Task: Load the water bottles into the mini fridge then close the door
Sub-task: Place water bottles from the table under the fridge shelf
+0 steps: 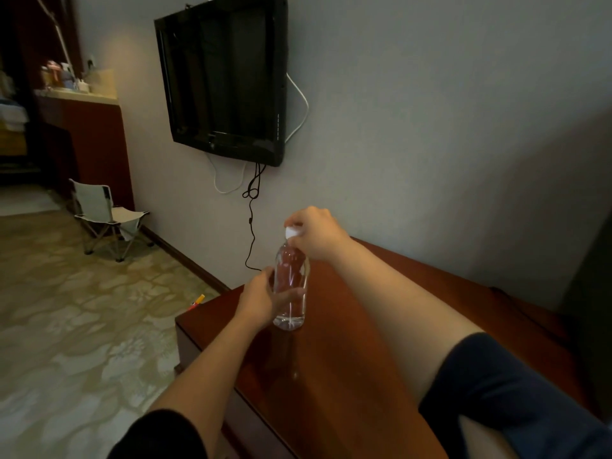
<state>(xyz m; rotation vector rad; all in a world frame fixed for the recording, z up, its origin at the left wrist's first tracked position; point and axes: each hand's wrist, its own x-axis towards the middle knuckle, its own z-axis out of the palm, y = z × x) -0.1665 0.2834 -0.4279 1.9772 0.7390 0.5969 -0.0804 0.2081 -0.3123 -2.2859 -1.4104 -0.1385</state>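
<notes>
clear water bottle upright on the reddish wooden worktop, near the far left corner and close to the left edge. left hand wrapped round the lower half of the bottle, fingers curled behind it and seen only through the plastic. right hand over the top, fingertips pinching the white cap; much of the cap covered, the neck partly behind the thumb. near end of the worktop cut off by the bottom of the frame and by a dark sleeve. at the far right edge a tall dark shape, mostly out of frame, possibly a cabinet or appliance. worktop stretching on to the right of the bottle, along the wall. patterned floor wide to the left, with a small orange thing half hidden behind the worktop corner. further back a folding chair by the wall, and a black television mounted above, cables hanging below it.
</notes>
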